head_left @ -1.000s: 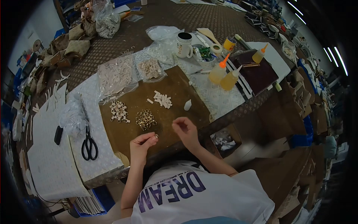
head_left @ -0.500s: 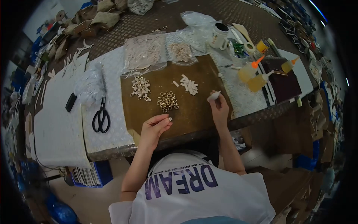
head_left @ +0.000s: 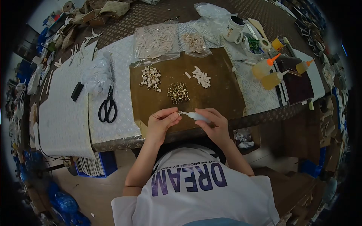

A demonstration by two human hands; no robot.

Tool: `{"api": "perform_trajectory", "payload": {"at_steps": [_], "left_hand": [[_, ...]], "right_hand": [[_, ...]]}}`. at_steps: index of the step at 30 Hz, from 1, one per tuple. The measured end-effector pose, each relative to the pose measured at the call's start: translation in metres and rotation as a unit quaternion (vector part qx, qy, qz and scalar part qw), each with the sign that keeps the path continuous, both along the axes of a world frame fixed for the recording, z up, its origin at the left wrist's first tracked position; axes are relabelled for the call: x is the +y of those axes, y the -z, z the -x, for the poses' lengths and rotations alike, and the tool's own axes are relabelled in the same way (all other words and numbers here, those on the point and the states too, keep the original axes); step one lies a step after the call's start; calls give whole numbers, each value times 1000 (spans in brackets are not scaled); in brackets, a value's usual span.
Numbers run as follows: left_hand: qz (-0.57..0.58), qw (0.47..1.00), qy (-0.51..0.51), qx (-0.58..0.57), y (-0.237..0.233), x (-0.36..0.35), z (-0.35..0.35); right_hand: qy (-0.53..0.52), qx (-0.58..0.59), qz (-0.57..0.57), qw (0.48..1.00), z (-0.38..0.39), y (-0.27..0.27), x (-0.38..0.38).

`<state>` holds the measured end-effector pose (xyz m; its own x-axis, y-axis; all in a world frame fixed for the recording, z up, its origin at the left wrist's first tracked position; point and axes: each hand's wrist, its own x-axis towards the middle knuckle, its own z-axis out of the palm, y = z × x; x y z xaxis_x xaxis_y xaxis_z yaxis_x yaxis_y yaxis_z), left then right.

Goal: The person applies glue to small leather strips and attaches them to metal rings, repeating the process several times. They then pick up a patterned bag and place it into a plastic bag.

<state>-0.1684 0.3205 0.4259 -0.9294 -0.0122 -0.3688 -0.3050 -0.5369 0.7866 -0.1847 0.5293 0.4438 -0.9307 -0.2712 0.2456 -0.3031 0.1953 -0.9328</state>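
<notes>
My left hand (head_left: 163, 121) pinches a small whitish strip (head_left: 179, 113) between thumb and fingertips; much of it is hidden. My right hand (head_left: 215, 126) is closed around a small white glue bottle (head_left: 198, 117), its thin nozzle pointing left and meeting the strip or nearly so. Just beyond the hands, gold metal rings (head_left: 178, 93) lie in a pile on a brown mat (head_left: 211, 101). Loose white strips (head_left: 201, 77) are heaped farther back. To their left is a pile of rings fitted with white tabs (head_left: 150, 78).
Black-handled scissors (head_left: 108, 109) and a black object (head_left: 77, 91) lie left. Clear bags of pale pieces (head_left: 156, 41) sit behind the mat. A white mug (head_left: 233, 30) stands at the back. Bottles of yellowish liquid (head_left: 273, 80) are at the right, beside a dark red pad (head_left: 299, 88).
My right hand has brought the glue bottle left and toward me, up to my left hand. The nozzle is now at the strip. The camera view has shifted slightly.
</notes>
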Motion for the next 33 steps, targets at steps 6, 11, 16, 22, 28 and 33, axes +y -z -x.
{"api": "perform_trajectory", "payload": {"at_steps": [6,11,16,22,28,33], "left_hand": [[7,1000,0,0,-1,0,-3],[29,1000,0,13,1,1,-3],[83,996,9,42,4,2,-4],[32,999,14,27,8,0,-4],[-112,993,10,-30,11,-6,-2],[-108,993,16,-33,9,-5,-1]], "right_hand": [[-3,47,-44,998,2,-5,-3],[-10,64,-60,996,1,-7,-3],[-12,77,-92,993,-2,-12,-5],[-21,-4,-73,997,0,-13,-2],[-4,-210,202,956,7,5,10],[4,-284,366,886,15,14,23]]}}
